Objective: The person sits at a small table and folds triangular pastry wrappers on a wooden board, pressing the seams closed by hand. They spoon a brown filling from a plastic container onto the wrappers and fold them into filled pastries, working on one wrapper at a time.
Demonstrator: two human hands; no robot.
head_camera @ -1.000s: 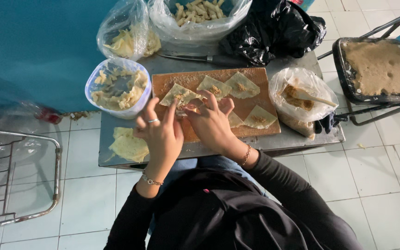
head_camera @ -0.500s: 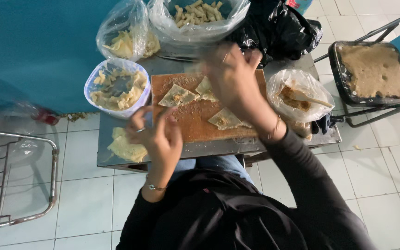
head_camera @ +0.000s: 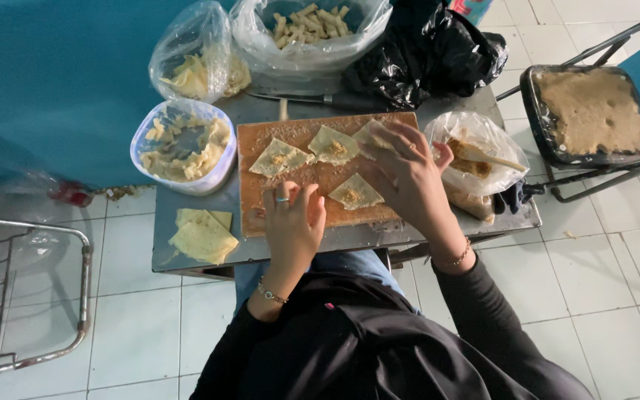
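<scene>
**Hands over the dough board**

The left hand point(head_camera: 290, 222) rests flat on the near edge of the wooden board point(head_camera: 261, 141). The right hand point(head_camera: 405, 174) touches a filled dough square point(head_camera: 373, 133) at the far right. Three more filled squares point(head_camera: 355, 192) lie beside it.

A black bag point(head_camera: 427, 52), knife point(head_camera: 320, 97) and tray of paste point(head_camera: 594, 111).

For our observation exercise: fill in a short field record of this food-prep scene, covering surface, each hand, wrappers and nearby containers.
Surface: wooden board on a small metal table
Left hand: flat on the board's near edge
Right hand: over a wrapper at the board's far right corner
Filled wrappers: three showing, one between the hands
Spare wrappers: stacked left of the board
Containers: bowl, filling bag, tray
</scene>
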